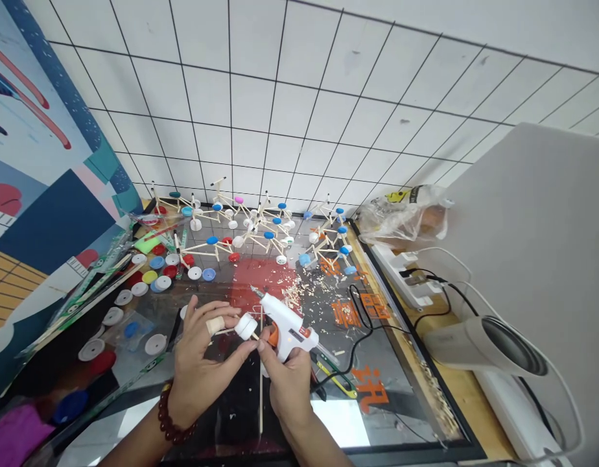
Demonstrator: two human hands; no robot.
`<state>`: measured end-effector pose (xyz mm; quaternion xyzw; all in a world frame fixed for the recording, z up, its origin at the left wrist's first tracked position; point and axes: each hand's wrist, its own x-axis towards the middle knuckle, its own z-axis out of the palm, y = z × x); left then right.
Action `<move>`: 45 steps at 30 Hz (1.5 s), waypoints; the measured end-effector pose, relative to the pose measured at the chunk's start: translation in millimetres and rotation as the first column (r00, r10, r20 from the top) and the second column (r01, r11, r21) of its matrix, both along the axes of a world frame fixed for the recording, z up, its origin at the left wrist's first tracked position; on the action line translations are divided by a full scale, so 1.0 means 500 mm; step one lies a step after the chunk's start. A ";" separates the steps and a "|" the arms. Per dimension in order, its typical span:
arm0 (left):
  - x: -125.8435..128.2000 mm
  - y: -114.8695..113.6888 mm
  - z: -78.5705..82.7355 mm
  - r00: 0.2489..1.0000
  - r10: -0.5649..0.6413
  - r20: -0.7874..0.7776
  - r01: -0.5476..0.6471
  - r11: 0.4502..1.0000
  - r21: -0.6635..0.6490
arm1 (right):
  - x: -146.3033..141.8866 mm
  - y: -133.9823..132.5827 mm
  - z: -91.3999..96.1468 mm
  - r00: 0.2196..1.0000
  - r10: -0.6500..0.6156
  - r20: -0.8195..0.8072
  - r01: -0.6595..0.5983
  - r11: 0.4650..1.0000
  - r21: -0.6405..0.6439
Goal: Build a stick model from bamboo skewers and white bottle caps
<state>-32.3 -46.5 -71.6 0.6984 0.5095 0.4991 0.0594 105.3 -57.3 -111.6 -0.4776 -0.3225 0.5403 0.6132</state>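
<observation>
My left hand (202, 347), with a bandage on one finger and a beaded bracelet at the wrist, is closed around a white bottle-cap piece (246, 326). Thin wooden sticks jut out from that piece on both sides. In my right hand (292, 383) is a white hot glue gun (287, 325) with an orange trigger, its nozzle pointing up and to the left. My right thumb and the tip of my left thumb meet at the short stick below the caps. A long thin stick (261, 402) lies on the table beneath my hands.
Several small stick-and-cap bicycle models (268, 235) stand along the back. Loose bottle caps (148, 277) and bundled sticks (85, 298) lie at left. Wood scraps (294, 292), a black cable (362, 331) and a yellow-handled tool (341, 383) are at right, near a power strip (406, 279).
</observation>
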 end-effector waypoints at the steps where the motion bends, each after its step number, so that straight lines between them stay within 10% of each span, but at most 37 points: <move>1: 0.001 0.000 0.002 1.000 -0.007 -0.017 0.007 1.000 0.014 | -0.001 0.000 -0.001 1.000 0.000 -0.007 0.000 1.000 -0.007; 10: -0.003 0.002 0.003 0.998 0.027 -0.061 -0.023 0.997 0.073 | 0.046 -0.008 -0.001 0.990 0.019 0.141 -0.042 0.987 0.158; 21: -0.034 0.017 -0.012 0.997 0.037 -0.067 -0.033 0.998 0.061 | 0.148 -0.014 0.008 0.729 0.067 0.682 -0.397 0.853 0.340; 31: -0.030 0.010 -0.014 1.000 0.027 0.016 -0.028 0.998 0.061 | 0.063 0.015 0.026 0.936 -0.085 0.341 0.020 0.982 0.190; 45: -0.004 -0.006 -0.011 0.992 -0.122 0.029 0.120 0.991 0.056 | 0.015 0.025 0.033 0.992 0.069 0.105 -0.076 0.995 0.068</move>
